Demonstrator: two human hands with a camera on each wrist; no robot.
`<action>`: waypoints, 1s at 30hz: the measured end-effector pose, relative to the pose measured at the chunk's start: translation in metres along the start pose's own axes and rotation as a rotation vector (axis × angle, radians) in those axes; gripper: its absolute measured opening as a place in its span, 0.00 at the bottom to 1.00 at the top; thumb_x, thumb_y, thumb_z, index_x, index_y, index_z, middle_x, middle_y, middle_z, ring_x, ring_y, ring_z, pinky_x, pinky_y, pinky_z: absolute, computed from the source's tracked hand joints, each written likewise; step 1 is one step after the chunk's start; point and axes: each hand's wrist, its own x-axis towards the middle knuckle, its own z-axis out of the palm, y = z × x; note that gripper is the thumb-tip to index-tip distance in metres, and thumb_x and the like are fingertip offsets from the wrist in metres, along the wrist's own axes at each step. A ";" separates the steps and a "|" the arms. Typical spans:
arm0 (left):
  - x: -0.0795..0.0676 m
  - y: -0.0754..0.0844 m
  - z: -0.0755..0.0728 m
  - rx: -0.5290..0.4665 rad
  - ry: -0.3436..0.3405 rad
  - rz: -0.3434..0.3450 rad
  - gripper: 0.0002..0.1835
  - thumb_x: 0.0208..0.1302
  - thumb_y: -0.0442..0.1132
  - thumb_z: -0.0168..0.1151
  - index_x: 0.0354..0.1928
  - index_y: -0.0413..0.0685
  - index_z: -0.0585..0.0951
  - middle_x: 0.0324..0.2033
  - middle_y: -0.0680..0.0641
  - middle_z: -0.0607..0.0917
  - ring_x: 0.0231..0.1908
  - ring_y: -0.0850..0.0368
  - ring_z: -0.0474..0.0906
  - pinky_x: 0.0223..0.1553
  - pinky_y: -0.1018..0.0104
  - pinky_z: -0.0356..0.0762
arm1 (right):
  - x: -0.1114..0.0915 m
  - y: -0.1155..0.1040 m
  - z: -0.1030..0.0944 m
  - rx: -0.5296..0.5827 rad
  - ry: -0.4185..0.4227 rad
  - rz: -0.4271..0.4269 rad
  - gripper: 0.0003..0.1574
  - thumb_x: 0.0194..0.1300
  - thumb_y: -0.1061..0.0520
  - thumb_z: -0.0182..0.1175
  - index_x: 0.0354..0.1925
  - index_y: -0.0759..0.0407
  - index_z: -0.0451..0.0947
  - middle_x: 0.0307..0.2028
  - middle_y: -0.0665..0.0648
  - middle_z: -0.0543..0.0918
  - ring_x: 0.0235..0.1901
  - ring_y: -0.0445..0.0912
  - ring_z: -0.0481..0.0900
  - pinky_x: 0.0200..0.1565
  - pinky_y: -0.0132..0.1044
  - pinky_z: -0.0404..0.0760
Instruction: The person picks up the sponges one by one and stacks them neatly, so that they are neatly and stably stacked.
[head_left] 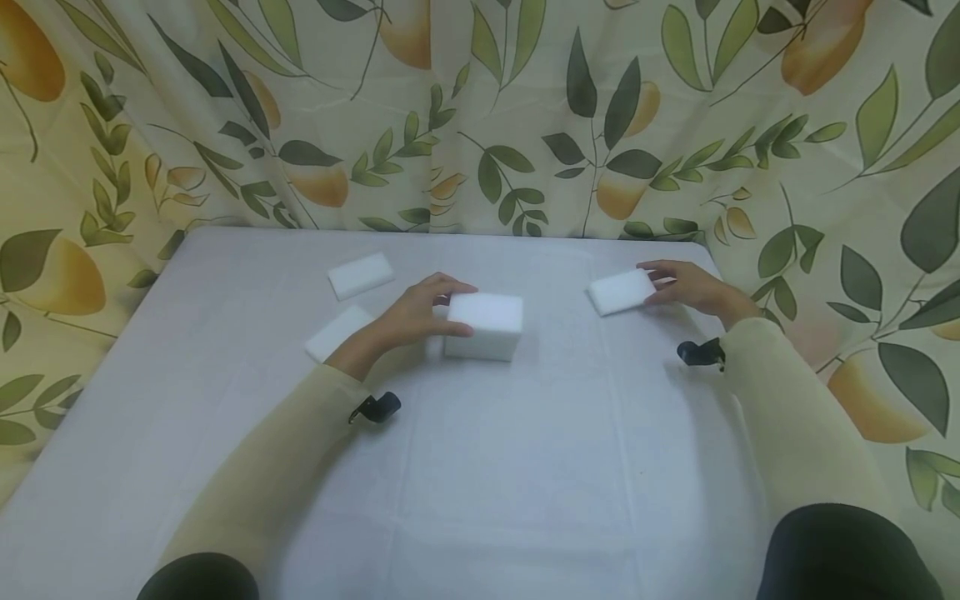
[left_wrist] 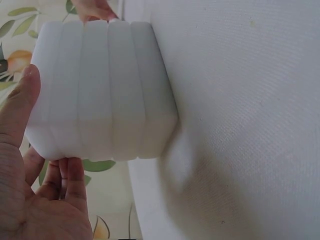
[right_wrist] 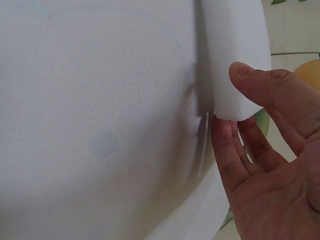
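Note:
A stack of several white sponges (head_left: pixel 486 333) stands on the white-covered table, its layers plain in the left wrist view. My left hand (head_left: pixel 408 317) holds it from the left, thumb at the near side and fingers round the far side. To the right, a single white sponge (head_left: pixel 619 293) is held at its right end by my right hand (head_left: pixel 693 287). In the right wrist view the thumb presses the face of that sponge (right_wrist: pixel 237 55) while the fingers sit at its end and edge.
Left of the stack, one white sponge (head_left: pixel 360 276) lies flat farther back. Another white sponge (head_left: pixel 337 333) lies nearer, partly covered by my left wrist. A patterned curtain (head_left: pixel 510 125) hangs behind the table (head_left: pixel 510 467). Each wrist wears a small black camera (head_left: pixel 377 407).

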 end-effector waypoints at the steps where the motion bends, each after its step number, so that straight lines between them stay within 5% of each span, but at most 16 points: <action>1: 0.000 0.000 0.000 0.000 -0.001 -0.001 0.38 0.51 0.51 0.77 0.65 0.55 0.75 0.61 0.49 0.72 0.63 0.44 0.71 0.65 0.54 0.70 | -0.001 0.000 0.000 0.004 0.000 0.001 0.49 0.65 0.57 0.64 0.76 0.57 0.50 0.70 0.76 0.57 0.68 0.71 0.56 0.68 0.69 0.51; 8: 0.000 0.000 0.000 0.009 0.000 -0.009 0.38 0.51 0.52 0.77 0.65 0.56 0.75 0.61 0.49 0.72 0.63 0.44 0.71 0.65 0.53 0.71 | -0.005 0.003 0.002 0.012 0.016 0.029 0.50 0.64 0.54 0.66 0.76 0.57 0.52 0.71 0.73 0.56 0.71 0.69 0.50 0.68 0.69 0.49; 30: -0.001 0.001 0.001 0.009 0.001 0.010 0.38 0.51 0.51 0.76 0.66 0.56 0.75 0.60 0.49 0.72 0.63 0.45 0.71 0.65 0.55 0.71 | -0.016 0.015 0.014 0.054 0.089 0.044 0.53 0.61 0.45 0.69 0.74 0.62 0.55 0.72 0.74 0.55 0.71 0.69 0.53 0.69 0.65 0.54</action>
